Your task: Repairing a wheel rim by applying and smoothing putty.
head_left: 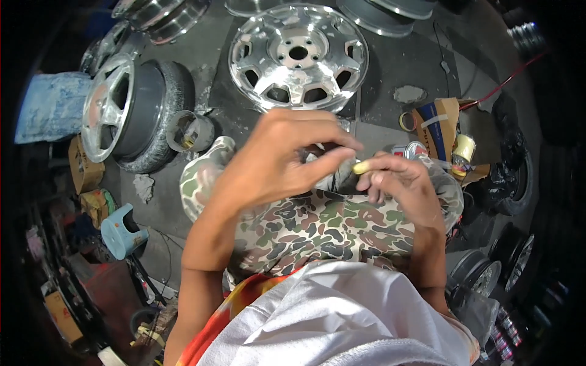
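Observation:
My left hand [293, 155] is raised above my lap. Its thumb and forefinger bend toward each other with their tips close together, and whatever they may pinch is too small to make out. Just right of those tips is my right hand [397, 177], one finger reaching left and the others loosely bent. Around that fingertip sits a yellow wrap [361, 167], which looks like tape. Beyond my hands a shiny, partly polished alloy wheel [299, 82] lies face up. A whitish-grey bundle [334, 178] shows partly behind my hands.
At left stand a silver wheel rim [110, 110] and a dusty tyre [174, 91], beside a cut round container [190, 131]. A blue plastic stool [124, 232] is lower left. At right are a roll of tape [407, 121], an opened carton [436, 128] and a red cable [503, 84].

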Motion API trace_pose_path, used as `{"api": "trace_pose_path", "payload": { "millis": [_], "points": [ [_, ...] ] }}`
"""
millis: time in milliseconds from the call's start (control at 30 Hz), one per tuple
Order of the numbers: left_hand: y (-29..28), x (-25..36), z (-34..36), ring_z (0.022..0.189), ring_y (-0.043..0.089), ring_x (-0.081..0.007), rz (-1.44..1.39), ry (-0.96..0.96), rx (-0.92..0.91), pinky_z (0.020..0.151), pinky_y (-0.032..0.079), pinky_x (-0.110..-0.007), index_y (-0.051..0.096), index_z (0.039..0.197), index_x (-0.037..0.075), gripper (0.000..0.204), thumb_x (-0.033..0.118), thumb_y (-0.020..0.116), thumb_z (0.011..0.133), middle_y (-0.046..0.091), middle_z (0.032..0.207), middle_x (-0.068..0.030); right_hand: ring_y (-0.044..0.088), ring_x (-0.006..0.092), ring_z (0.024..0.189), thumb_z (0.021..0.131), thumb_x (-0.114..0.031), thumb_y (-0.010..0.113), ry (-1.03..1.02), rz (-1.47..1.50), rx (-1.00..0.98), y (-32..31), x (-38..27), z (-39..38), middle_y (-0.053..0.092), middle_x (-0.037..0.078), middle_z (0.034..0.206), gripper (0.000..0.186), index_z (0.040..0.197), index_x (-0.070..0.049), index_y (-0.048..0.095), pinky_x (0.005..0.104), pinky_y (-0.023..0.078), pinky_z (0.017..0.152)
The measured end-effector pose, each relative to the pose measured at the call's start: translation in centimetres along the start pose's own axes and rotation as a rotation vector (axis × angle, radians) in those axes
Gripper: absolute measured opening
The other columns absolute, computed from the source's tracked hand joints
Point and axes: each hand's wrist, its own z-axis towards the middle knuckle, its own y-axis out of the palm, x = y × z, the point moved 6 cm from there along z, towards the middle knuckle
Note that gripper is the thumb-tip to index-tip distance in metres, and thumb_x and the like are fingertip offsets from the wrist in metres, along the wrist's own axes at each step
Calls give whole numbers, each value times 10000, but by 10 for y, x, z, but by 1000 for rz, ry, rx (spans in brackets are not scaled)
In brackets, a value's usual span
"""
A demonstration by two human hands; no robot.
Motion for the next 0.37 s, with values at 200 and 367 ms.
{"api": "trace_pose_path", "payload": {
  "millis": [200, 367],
  "points": [
    [-40, -17, 2, 699, 695, -202, 321, -265, 203, 620, 524, -291, 774, 910, -45, 136, -20, 768, 777, 742, 812, -128, 651, 137, 817, 855, -22, 767, -84, -338, -64, -3, 21, 23, 707, 66, 932, 202, 1042, -6, 692, 296, 526, 736],
    [-45, -66, -2, 721, 746, -251, 153, -486, 160, 661, 570, -303, 818, 927, 4, 213, 130, 799, 756, 754, 811, -156, 714, 226, 867, 792, 19, 835, 129, -383, 152, -38, 30, 50, 732, 103, 957, 257, 977, -25, 663, 337, 553, 792]
  ]
}}
